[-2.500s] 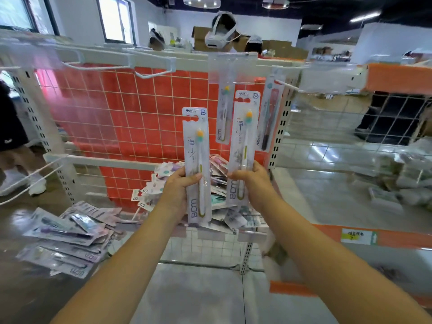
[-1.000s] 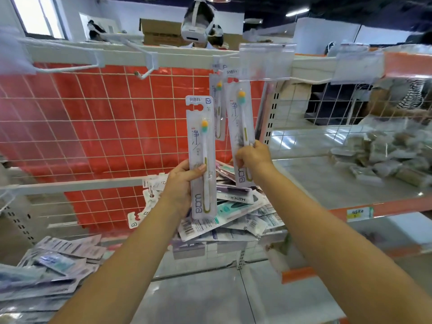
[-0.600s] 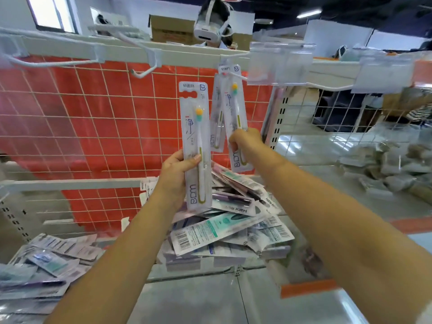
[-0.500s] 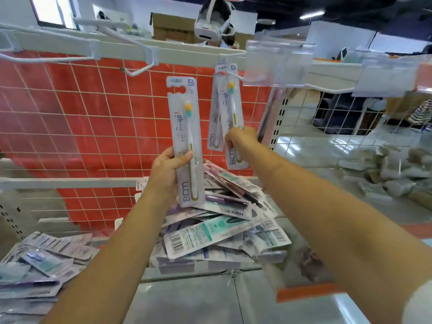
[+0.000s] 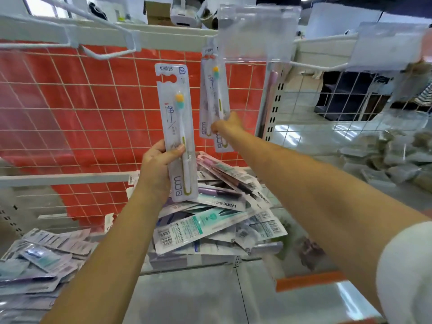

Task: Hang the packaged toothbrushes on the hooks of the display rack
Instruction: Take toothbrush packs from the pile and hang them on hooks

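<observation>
My left hand (image 5: 159, 164) grips the lower half of a packaged toothbrush (image 5: 175, 113) and holds it upright in front of the red tiled grid. My right hand (image 5: 228, 127) pinches a second packaged toothbrush (image 5: 216, 94) whose top sits at a white hook (image 5: 211, 42) under the rack's top bar, right in front of another pack hanging there. An empty white hook (image 5: 105, 56) juts out up left. A heap of packaged toothbrushes (image 5: 217, 216) lies on the shelf below both hands.
A clear price-tag holder (image 5: 254, 33) hangs just right of the loaded hook, a second (image 5: 388, 45) further right. More packs (image 5: 35, 260) are spread at lower left. A wire grid panel (image 5: 350, 101) and bagged goods (image 5: 397, 155) fill the right side.
My right hand has carried its pack up and away to the hook beside the hanging pack. My left hand has lifted its pack a little higher. The view has moved closer to the rack.
</observation>
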{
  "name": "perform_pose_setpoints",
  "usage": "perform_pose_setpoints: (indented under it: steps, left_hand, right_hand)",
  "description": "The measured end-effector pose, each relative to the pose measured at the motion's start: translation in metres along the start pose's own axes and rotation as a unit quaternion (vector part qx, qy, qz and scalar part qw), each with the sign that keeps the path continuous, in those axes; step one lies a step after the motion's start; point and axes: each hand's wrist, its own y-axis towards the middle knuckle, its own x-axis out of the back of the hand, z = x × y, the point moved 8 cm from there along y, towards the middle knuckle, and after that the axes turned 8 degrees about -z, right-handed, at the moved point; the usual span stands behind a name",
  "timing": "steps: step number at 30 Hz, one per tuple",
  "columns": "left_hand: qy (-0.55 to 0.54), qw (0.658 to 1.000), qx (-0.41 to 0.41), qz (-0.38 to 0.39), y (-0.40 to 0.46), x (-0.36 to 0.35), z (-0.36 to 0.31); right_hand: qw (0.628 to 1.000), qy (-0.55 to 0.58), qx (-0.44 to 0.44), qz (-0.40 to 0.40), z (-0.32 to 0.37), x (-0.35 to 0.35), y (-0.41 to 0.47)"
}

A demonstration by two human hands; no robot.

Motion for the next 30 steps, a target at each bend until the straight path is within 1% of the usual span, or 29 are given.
perform_pose_setpoints:
  steps: [6, 8, 10, 11, 12, 13, 15, 17, 19, 22, 24, 27, 30]
  left_hand:
    - [0.0, 1.0, 0.027, 0.001, -0.001, 0.0, 0.001]
    - [0.0, 1.0, 0.03, 0.003, -0.001, 0.0, 0.0]
    - [-0.004, 1.0, 0.03, 0.005, -0.001, 0.0, -0.001]
    - [-0.009, 0.999, 0.031, 0.008, -0.001, 0.0, -0.001]
    - [-0.015, 0.999, 0.032, 0.011, -0.002, -0.001, -0.001]
    - [-0.019, 0.999, 0.033, 0.013, -0.004, -0.002, -0.001]
    - [-0.018, 0.999, 0.03, 0.009, -0.007, -0.006, 0.001]
    - [-0.003, 1.0, 0.016, -0.001, -0.01, -0.008, 0.004]
    - [0.001, 1.0, 0.004, -0.008, -0.015, -0.012, 0.007]
    - [-0.03, 1.0, 0.005, 0.003, -0.021, -0.023, 0.009]
    - [-0.039, 0.999, 0.002, 0.01, -0.023, -0.029, 0.009]
    - [-0.017, 0.999, -0.021, 0.018, -0.026, -0.034, 0.008]
    - [0.018, 0.998, -0.041, 0.031, -0.026, -0.036, 0.011]
  right_hand:
    - [1.0, 0.004, -0.016, 0.009, -0.03, 0.004, -0.001]
    - [0.999, -0.036, -0.015, -0.028, -0.036, 0.01, -0.004]
    - [0.992, -0.089, 0.004, -0.089, -0.037, 0.02, -0.009]
    - [0.989, -0.1, 0.014, -0.111, -0.035, 0.024, -0.015]
    - [0.989, -0.087, 0.023, -0.117, -0.032, 0.025, -0.025]
    - [0.992, -0.054, 0.034, -0.106, -0.028, 0.023, -0.034]
    - [0.996, 0.046, 0.062, -0.047, -0.016, 0.013, -0.061]
    - [0.987, 0.138, 0.073, 0.032, -0.007, 0.0, -0.09]
    - [0.977, 0.191, 0.068, 0.066, -0.006, -0.006, -0.111]
    - [0.974, 0.218, 0.059, 0.036, -0.011, 0.003, -0.125]
    - [0.972, 0.222, 0.067, 0.036, -0.013, 0.007, -0.131]
    - [0.969, 0.221, 0.093, 0.057, -0.013, 0.01, -0.135]
    - [0.968, 0.228, 0.098, 0.039, -0.012, 0.021, -0.133]
